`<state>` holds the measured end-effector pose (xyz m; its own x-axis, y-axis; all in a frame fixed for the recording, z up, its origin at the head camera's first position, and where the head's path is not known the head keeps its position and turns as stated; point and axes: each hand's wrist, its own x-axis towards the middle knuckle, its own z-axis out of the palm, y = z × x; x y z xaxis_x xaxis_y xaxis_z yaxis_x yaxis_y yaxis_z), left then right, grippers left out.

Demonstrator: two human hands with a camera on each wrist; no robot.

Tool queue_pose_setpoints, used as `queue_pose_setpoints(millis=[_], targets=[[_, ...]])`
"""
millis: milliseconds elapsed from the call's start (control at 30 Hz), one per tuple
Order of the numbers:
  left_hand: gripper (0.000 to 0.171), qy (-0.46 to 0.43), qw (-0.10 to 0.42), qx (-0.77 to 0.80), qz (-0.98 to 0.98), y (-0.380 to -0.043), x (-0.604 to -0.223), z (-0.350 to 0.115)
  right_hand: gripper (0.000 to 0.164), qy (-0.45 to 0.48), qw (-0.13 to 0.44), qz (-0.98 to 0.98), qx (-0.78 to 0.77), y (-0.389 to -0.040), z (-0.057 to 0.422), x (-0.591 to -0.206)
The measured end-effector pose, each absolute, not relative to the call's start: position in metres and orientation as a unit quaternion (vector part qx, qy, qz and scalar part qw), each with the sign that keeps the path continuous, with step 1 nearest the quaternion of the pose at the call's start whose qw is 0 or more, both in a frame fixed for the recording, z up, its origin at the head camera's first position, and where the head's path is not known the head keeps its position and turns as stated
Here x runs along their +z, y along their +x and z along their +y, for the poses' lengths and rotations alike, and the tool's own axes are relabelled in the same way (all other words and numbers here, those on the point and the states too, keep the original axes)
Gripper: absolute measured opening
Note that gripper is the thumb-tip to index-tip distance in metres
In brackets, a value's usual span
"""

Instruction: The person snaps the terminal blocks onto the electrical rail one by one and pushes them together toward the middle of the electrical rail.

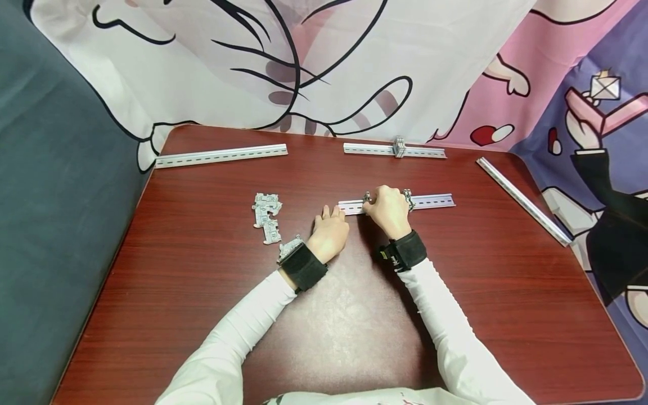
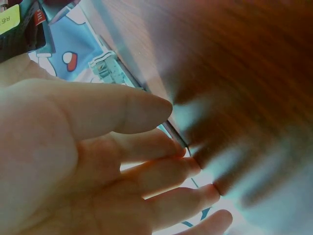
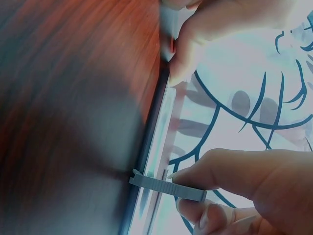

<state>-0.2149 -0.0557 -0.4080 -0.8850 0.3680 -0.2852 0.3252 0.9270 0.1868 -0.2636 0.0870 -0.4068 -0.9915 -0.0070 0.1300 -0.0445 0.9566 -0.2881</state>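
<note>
I inspected the slotted rail [image 1: 433, 201], which lay on the tabletop [image 1: 167, 315] in front of both hands. The grey clip [image 3: 168, 188] stood across it, towards the rail's left end, and a second clip [image 1: 408, 199] sat just beyond the right hand [image 1: 388, 212]. I found the right hand's thumb and finger closed narrowly on the outer end of the first clip. The left hand [image 1: 329, 236] had its fingers extended and apart, gripping nothing, with the tips at the rail's left end; I could not tell how firmly they pressed.

I judged the clip light and stiff, its thin hooked end the likeliest part to chip or bend under a sideways twist. Its ribbed edge offered some purchase; a pinch across the flat faces, clear of the hook, looked soundest. The rail I rated rigid, light and smooth, apt to skid on the polished wood unless steadied at its end. Loose grey pieces [image 1: 266, 211] lay left of the left hand, and I expected them to handle likewise.
</note>
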Motion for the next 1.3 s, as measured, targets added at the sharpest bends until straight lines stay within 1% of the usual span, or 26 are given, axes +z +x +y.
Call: queue_pose_setpoints(millis=[100, 333, 467, 733, 1100, 1300], targets=[[0.038, 0.178, 0.164, 0.066, 0.968, -0.215, -0.409, -0.056, 0.037, 0.010, 0.066, -0.988, 0.142, -0.264, 0.089, -0.407], [0.045, 0.172, 0.174, 0.065, 0.967, -0.215, -0.407, -0.057, 0.036, -0.001, 0.064, -0.987, 0.146, -0.264, 0.092, -0.406], [0.045, 0.173, 0.180, 0.065, 0.966, -0.215, -0.407, -0.057, 0.035, 0.000, 0.067, -0.987, 0.148, -0.264, 0.093, -0.406], [0.045, 0.171, 0.168, 0.067, 0.969, -0.214, -0.408, -0.057, 0.028, -0.004, 0.060, -0.987, 0.150, -0.264, 0.095, -0.406], [0.045, 0.173, 0.162, 0.063, 0.970, -0.214, -0.406, -0.055, 0.031, -0.004, 0.061, -0.985, 0.158, -0.264, 0.097, -0.405], [0.046, 0.173, 0.158, 0.064, 0.970, -0.213, -0.407, -0.055, 0.030, -0.006, 0.066, -0.986, 0.155, -0.264, 0.098, -0.405]])
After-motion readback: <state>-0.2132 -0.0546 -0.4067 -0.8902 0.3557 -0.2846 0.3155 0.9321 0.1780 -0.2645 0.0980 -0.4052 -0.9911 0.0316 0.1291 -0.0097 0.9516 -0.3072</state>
